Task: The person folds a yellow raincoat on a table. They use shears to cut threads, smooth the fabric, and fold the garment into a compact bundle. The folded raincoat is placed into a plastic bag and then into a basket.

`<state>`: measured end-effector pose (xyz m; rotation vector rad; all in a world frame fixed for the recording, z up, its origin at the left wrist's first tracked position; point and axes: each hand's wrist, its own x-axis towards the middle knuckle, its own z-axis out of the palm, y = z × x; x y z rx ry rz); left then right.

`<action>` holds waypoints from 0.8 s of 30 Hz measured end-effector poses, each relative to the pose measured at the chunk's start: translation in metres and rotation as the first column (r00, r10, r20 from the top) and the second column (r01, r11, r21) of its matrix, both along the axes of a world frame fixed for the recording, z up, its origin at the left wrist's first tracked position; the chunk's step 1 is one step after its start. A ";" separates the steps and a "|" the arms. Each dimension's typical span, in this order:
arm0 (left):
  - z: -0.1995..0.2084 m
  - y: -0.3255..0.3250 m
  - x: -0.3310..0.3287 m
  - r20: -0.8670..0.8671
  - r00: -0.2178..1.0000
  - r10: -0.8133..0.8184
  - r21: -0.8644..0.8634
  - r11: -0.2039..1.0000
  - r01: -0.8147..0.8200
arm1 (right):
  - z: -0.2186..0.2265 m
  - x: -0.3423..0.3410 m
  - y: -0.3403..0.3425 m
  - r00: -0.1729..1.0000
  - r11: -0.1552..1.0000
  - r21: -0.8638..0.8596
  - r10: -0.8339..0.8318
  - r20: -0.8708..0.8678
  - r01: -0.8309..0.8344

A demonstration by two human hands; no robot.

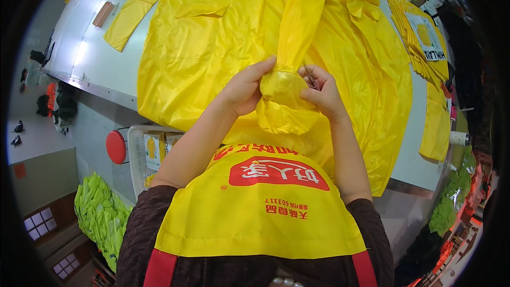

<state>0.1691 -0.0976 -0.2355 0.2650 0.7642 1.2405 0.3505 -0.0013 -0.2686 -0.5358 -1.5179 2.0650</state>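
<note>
A shiny yellow raincoat (212,42) lies spread over the table in front of me. One of its sleeves (300,21) runs down the middle toward my body, and its end (287,93) is bunched up between my hands. My left hand (248,86) grips the left edge of that sleeve end, thumb on top. On the other side my right hand (325,93) pinches the right edge with curled fingers. A small dark metallic object (312,81) shows among the right fingers; its kind is too hidden to tell.
The white table (95,48) carries a folded yellow piece (133,16) and a small brown block (103,14) at left. Folded yellow garments (409,37) lie at right. Below the left edge are a red round stool (116,147), a white basket (137,154) and a lime-green heap (101,212).
</note>
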 end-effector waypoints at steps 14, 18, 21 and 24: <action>-0.023 -0.006 -0.034 -0.613 0.787 -0.071 0.092 0.983 0.161 | 0.034 0.005 -0.013 0.931 0.929 -0.081 0.364 0.039 -0.360; 0.005 -0.021 -0.018 -0.615 0.785 -0.073 0.234 0.934 0.270 | 0.038 -0.003 -0.006 0.946 0.932 0.166 -0.324 -0.023 0.323; 0.009 -0.022 0.014 -0.692 0.720 0.051 0.231 0.961 0.153 | 0.041 -0.029 -0.028 0.821 0.810 0.131 -0.564 -0.088 0.571; -0.021 -0.005 -0.020 -0.720 0.388 0.576 0.589 0.802 -0.098 | 0.048 -0.035 -0.073 0.926 0.915 -0.202 -0.370 -0.071 0.350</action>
